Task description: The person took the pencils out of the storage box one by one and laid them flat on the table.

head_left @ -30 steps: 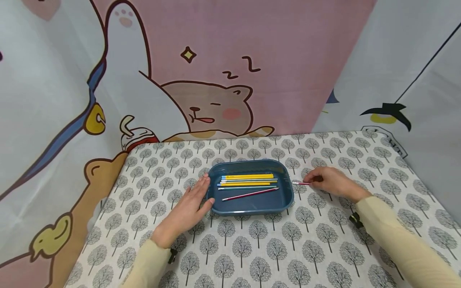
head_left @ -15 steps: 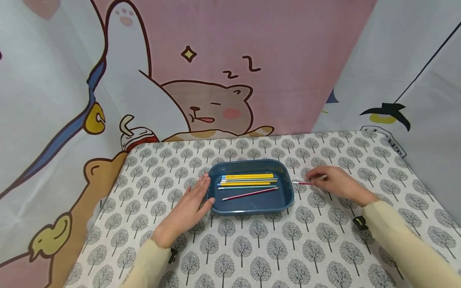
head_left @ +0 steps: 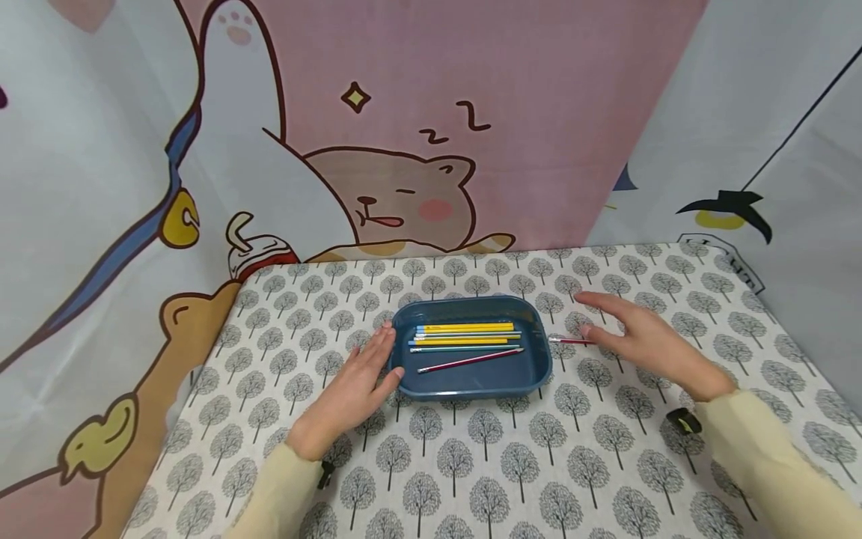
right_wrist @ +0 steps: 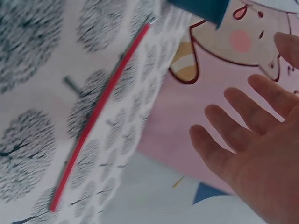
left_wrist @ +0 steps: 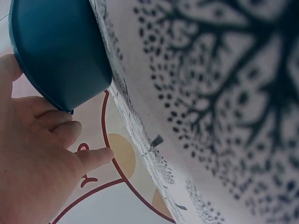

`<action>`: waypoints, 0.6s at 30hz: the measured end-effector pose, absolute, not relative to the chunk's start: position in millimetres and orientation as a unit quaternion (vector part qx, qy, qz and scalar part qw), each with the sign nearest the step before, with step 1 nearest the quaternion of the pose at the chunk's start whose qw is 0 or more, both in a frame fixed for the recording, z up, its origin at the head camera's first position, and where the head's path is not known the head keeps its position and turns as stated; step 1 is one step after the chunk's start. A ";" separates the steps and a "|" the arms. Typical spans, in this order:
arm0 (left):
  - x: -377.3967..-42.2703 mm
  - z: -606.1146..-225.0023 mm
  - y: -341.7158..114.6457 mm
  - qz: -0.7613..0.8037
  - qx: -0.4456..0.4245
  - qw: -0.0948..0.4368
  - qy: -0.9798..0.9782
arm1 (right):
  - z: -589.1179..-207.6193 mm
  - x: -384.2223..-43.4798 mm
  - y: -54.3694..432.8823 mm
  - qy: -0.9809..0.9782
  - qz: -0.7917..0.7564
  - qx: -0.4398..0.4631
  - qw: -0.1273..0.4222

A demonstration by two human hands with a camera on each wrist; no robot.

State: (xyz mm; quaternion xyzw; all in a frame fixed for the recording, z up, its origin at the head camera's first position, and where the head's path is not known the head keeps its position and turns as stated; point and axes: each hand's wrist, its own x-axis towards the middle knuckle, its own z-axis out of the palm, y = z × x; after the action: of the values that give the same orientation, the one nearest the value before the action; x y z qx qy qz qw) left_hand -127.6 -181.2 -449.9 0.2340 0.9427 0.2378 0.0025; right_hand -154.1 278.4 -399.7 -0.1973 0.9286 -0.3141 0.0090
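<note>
A dark blue plastic tray (head_left: 471, 393) holds several pencils: yellow ones (head_left: 465, 327), a teal one (head_left: 465, 349) and a red one (head_left: 471, 361). My left hand (head_left: 357, 389) rests on the tray's left end, fingers straight along its rim; the left wrist view shows the fingers against the tray wall (left_wrist: 65, 51). My right hand (head_left: 646, 340) is spread open and holds nothing. Just beneath its thumb, a red pencil (head_left: 571, 340) lies on the cloth beside the tray's right end. The right wrist view shows this red pencil (right_wrist: 98, 109) whole, apart from the fingers.
A white cloth (head_left: 485, 479) printed with grey trees covers the table. Behind it hangs a curtain (head_left: 539, 112) with cartoon animals, and a pale curtain (head_left: 795, 150) closes off the right side.
My right hand has let go of the red pencil, spread its fingers and drawn back slightly to the right. The pencil stays beside the tray. My left hand keeps its place.
</note>
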 end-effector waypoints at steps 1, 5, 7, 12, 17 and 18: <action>-127.5 -449.7 -181.1 0.238 0.233 0.002 0.943 | -397.3 -152.6 274.7 0.928 -0.315 -0.201 0.000; -126.9 -449.2 -181.0 0.238 0.231 0.003 0.943 | -389.6 -146.7 258.2 0.924 -0.319 -0.208 -0.029; -126.8 -449.3 -181.2 0.236 0.231 0.003 0.944 | -386.3 -144.2 250.2 0.924 -0.317 -0.212 -0.034; -126.9 -450.4 -181.3 0.233 0.230 0.004 0.945 | -379.5 -138.4 230.3 0.927 -0.291 -0.233 -0.040; -127.1 -451.4 -180.9 0.234 0.231 0.002 0.944 | -377.9 -136.1 211.9 0.925 -0.273 -0.261 -0.049; -126.9 -451.3 -180.9 0.236 0.231 0.002 0.944 | -378.0 -135.9 208.3 0.924 -0.269 -0.267 -0.051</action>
State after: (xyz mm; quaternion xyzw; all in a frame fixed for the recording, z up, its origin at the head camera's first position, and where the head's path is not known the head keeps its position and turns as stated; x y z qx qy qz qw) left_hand -126.9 -180.9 -451.3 0.2309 0.9440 0.2357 0.0025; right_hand -135.9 208.3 -378.0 -0.2665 0.9242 -0.2688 -0.0507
